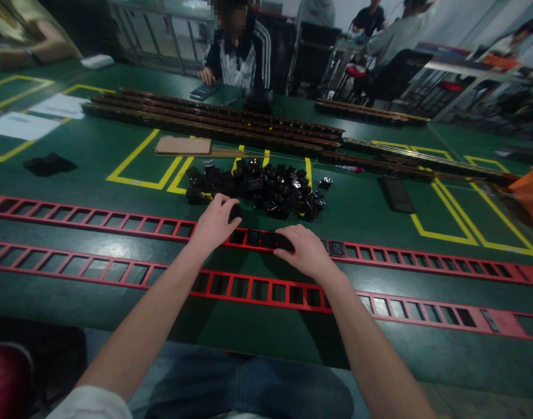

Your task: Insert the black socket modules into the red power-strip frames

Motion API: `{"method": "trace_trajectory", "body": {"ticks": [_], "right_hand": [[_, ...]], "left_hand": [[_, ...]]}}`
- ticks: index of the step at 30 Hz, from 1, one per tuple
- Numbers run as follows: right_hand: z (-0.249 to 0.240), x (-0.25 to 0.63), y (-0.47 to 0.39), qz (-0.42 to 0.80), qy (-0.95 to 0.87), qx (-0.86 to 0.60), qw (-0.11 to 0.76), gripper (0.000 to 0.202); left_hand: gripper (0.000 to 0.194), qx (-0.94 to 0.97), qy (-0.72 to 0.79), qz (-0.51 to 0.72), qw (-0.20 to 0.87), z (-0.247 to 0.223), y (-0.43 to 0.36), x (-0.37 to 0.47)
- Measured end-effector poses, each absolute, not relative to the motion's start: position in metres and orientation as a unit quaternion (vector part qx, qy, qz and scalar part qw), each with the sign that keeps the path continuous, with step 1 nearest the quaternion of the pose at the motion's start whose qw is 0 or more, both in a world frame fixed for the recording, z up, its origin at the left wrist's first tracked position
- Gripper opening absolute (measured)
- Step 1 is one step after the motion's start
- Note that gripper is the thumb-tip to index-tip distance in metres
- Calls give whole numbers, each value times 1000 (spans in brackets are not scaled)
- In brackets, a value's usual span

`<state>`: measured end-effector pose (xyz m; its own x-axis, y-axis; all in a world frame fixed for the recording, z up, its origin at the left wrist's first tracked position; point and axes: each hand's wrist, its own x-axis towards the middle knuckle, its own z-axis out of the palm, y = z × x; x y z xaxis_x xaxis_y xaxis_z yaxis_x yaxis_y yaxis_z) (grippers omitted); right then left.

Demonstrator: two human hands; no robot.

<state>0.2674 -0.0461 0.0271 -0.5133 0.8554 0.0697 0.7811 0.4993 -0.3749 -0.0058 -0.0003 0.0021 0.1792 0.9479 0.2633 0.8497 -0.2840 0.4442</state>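
Note:
A red slotted strip (377, 255) runs across the table in front of me, with several black power sockets (337, 248) seated in its middle openings. My left hand (215, 222) is over the strip, left of the sockets, its thumb and fingers curled round a black socket (235, 212) that is partly hidden. My right hand (305, 247) spans the strip's width, thumb at the near edge and fingers at the far edge, closed on a black socket (284, 240) there. Beyond both hands lies a pile of loose black sockets (273, 186).
A second red slotted strip (260, 290) lies nearer me. Long dark rails (214, 119) stretch across behind the pile, with a cardboard piece (183, 145) before them. A black phone-like slab (396, 195) lies at right, and an orange item (530, 193) at the edge. A person (238, 52) sits opposite.

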Motion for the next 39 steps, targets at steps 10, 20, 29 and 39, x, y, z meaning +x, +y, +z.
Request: {"method": "trace_trajectory", "body": {"ticks": [10, 20, 29, 39], "right_hand": [[26, 267, -45, 152, -857, -477, 124, 41], [28, 268, -45, 143, -864, -472, 104, 51], [34, 275, -42, 146, -872, -461, 76, 57], [46, 313, -32, 133, -843, -520, 38, 51]], "left_hand": [[37, 751, 608, 216, 140, 6, 0, -3], [42, 788, 550, 246, 127, 7, -3, 0], [60, 802, 453, 371, 117, 2, 1, -4], [57, 801, 422, 396, 155, 11, -4, 1]]}}
